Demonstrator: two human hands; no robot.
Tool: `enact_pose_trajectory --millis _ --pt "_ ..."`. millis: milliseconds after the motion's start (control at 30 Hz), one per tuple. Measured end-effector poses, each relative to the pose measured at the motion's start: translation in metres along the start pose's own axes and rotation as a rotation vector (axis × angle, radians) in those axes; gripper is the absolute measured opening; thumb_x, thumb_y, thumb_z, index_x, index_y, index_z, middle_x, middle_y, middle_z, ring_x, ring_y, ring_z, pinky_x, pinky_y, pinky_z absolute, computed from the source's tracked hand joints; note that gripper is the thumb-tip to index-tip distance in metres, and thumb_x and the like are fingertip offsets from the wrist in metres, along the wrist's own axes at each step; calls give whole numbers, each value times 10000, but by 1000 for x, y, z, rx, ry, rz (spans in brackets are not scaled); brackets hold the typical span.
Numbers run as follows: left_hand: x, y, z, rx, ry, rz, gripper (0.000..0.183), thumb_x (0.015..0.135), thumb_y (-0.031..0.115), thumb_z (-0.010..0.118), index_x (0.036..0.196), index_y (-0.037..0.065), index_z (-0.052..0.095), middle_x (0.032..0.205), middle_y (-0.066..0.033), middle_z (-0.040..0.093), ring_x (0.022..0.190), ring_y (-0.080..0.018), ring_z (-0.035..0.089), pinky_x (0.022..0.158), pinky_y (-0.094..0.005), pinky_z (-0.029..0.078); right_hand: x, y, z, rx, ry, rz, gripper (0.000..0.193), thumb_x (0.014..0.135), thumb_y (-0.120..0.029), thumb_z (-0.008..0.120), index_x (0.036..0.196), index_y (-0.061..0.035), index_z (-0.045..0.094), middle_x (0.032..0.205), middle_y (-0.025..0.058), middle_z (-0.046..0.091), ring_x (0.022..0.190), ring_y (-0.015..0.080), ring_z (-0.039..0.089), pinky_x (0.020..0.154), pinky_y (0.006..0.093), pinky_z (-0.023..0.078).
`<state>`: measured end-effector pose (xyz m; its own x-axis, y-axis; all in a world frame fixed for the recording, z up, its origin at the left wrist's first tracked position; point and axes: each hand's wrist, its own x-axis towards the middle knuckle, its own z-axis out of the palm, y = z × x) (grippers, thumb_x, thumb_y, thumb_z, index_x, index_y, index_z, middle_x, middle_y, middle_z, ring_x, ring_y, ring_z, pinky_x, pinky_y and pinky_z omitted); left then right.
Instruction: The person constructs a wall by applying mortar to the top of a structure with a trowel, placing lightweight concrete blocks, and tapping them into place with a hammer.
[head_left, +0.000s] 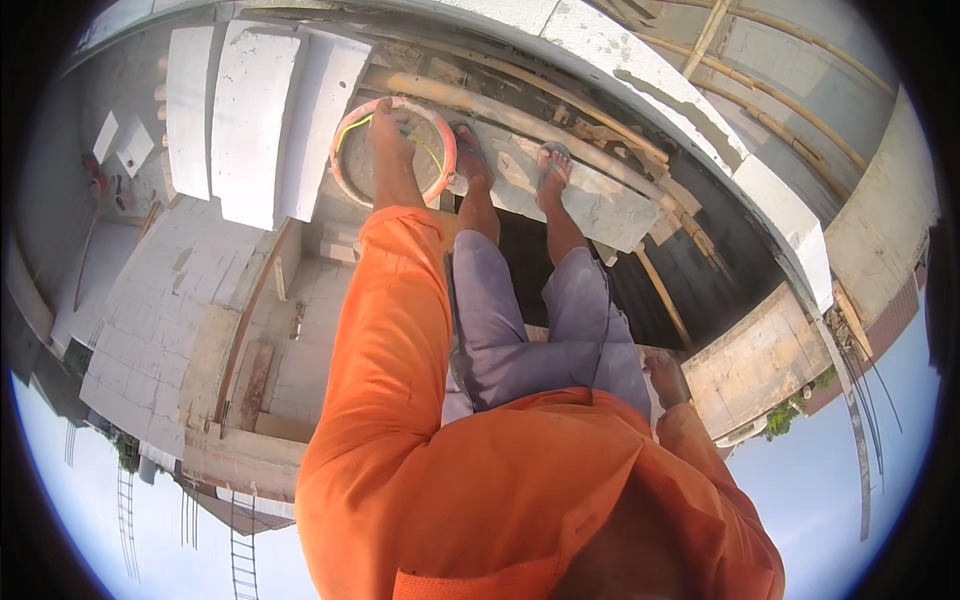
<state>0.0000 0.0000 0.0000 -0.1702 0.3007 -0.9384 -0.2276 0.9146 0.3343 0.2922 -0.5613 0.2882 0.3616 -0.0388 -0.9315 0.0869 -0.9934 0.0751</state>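
My left arm, in an orange sleeve, reaches ahead over a round bucket [447, 140] with a worn orange rim. My left hand [386, 128] is closed on its thin yellow handle, which curves to both sides of the rim. The bucket's inside looks greyish, and my forearm hides part of it. Low beside my right thigh hangs my right hand [667, 378], its fingers loosely apart with nothing seen in them. My feet in sandals stand on a pale slab [600, 205] just right of the bucket.
Large white blocks [255, 120] stand left of the bucket. Bamboo poles [520, 125] and boards lie ahead of my feet, beside a dark gap [720, 250]. A pale block wall [790, 225] curves along the right. Steel rods [865, 400] stick out at the far right.
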Motion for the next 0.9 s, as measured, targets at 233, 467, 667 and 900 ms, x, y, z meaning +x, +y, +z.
enact_pose_trajectory --millis 233,467,667,900 --pt "-47 -38 -77 -108 295 31 273 947 211 455 1177 63 445 778 -45 391 613 -194 391 672 -471 458 -22 -43 46 248 56 -13 321 844 -234 541 1040 -11 664 871 161 674 768 241 646 728 344 492" --pt "-105 -66 -36 -10 136 40 78 962 196 401 963 124 430 653 11 322 586 -158 349 613 -379 416 -25 -21 87 521 94 -14 338 881 -262 501 1029 2 652 1007 182 673 970 338 627 817 382 476" --pt "-165 -97 6 272 23 44 100 957 195 465 916 105 466 642 21 336 546 -139 345 521 -341 374 -33 -64 77 576 108 -122 395 880 -346 536 1107 -31 612 1115 176 570 1085 333 538 917 390 421" --pt "-221 -177 76 896 -237 103 135 866 159 576 781 73 515 590 -3 384 489 -134 388 461 -302 331 -50 -101 113 315 16 -214 567 775 -427 659 1241 -114 578 1230 186 460 1212 359 456 993 444 409"
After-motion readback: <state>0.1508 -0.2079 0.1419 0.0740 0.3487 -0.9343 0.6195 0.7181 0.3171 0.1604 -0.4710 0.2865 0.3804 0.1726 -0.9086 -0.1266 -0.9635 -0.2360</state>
